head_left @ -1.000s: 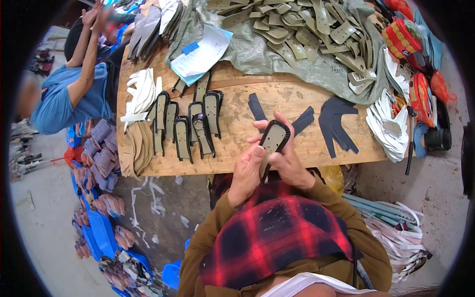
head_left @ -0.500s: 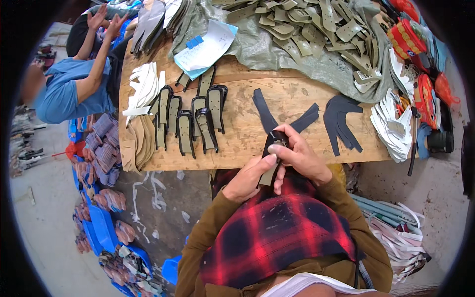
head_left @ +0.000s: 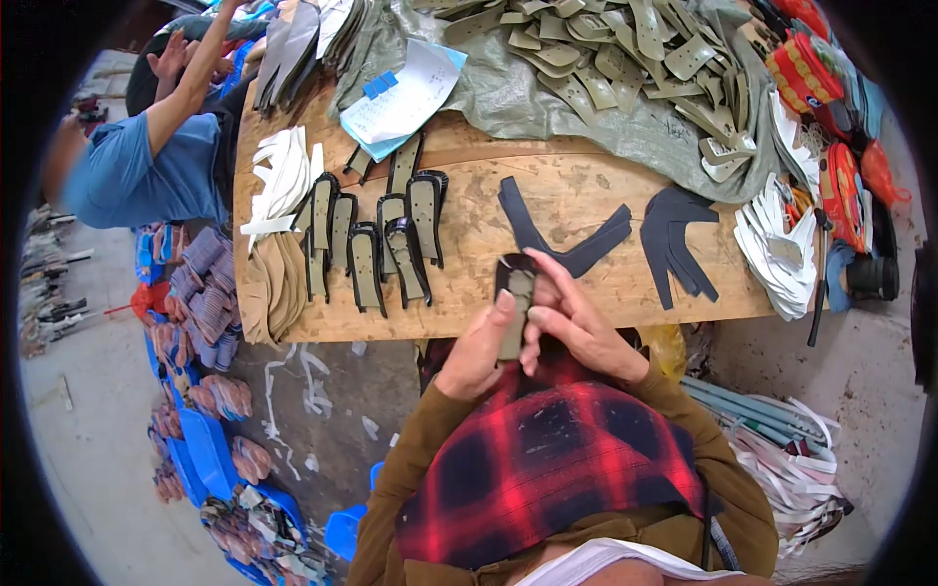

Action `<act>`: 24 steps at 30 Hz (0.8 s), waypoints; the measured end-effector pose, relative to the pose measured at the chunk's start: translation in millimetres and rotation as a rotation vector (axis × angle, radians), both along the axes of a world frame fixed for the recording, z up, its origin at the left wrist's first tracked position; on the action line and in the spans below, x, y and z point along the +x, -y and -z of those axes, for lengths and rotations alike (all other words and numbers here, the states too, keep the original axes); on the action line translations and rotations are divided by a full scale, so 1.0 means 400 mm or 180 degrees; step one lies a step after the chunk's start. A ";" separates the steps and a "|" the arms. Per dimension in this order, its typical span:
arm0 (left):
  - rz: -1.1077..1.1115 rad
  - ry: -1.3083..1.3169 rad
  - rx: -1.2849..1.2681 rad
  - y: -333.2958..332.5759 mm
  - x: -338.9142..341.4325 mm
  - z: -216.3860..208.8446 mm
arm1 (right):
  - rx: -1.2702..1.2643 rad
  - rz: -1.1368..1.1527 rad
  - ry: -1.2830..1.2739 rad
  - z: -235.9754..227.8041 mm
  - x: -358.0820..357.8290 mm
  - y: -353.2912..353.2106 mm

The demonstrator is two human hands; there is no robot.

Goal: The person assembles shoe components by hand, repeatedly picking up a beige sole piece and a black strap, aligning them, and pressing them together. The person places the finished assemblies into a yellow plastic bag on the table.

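Between my two hands, just past the table's near edge, is an olive insole board (head_left: 514, 327) with glossy black material wrapped round its far end. My left hand (head_left: 474, 347) grips its left side, thumb lying along the board. From the right, my right hand (head_left: 578, 327) holds the board's edge with bent fingers, its index finger reaching to the black far end. Beyond my hands lies a dark V-shaped cut piece (head_left: 572, 262). Several insole boards with black edging (head_left: 365, 266) lie in a group to the left.
Stacked dark cut pieces (head_left: 672, 239) and white cut pieces (head_left: 777, 244) lie right. Bare olive boards (head_left: 616, 59) are heaped on a grey-green sheet (head_left: 508, 112). Tan pieces (head_left: 274, 288) and a paper sheet (head_left: 405, 98) lie left. A person in blue (head_left: 147, 171) is at far left.
My hands have shifted slightly left with the board, uncovering more of the V-shaped piece. More of the board's olive face shows near its black end. The person at left has moved their arms.
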State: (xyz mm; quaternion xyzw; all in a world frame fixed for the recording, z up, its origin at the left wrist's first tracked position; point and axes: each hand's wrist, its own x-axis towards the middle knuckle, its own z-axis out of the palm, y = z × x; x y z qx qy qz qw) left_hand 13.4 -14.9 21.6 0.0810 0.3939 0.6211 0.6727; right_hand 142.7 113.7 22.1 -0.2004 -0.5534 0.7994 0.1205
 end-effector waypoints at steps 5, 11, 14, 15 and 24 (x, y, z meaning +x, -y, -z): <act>-0.0668 -0.3849 -0.0809 -0.043 -0.084 0.033 | 0.3528 0.0527 0.0396 0.053 -0.018 -0.091; -0.0690 -0.5981 -0.0719 -0.083 -0.104 0.065 | 0.4322 0.0263 0.0396 0.079 -0.021 -0.118; -0.0555 -0.6457 -0.0799 -0.077 -0.097 0.097 | 0.4279 0.0389 0.0265 0.091 -0.017 -0.124; -0.0627 -0.6594 -0.0788 -0.081 -0.094 0.089 | 0.4259 0.0461 0.0232 0.093 -0.015 -0.128; -0.0277 -0.2429 -0.0326 -0.083 0.017 0.068 | 0.2769 0.0971 0.0328 0.096 -0.020 -0.137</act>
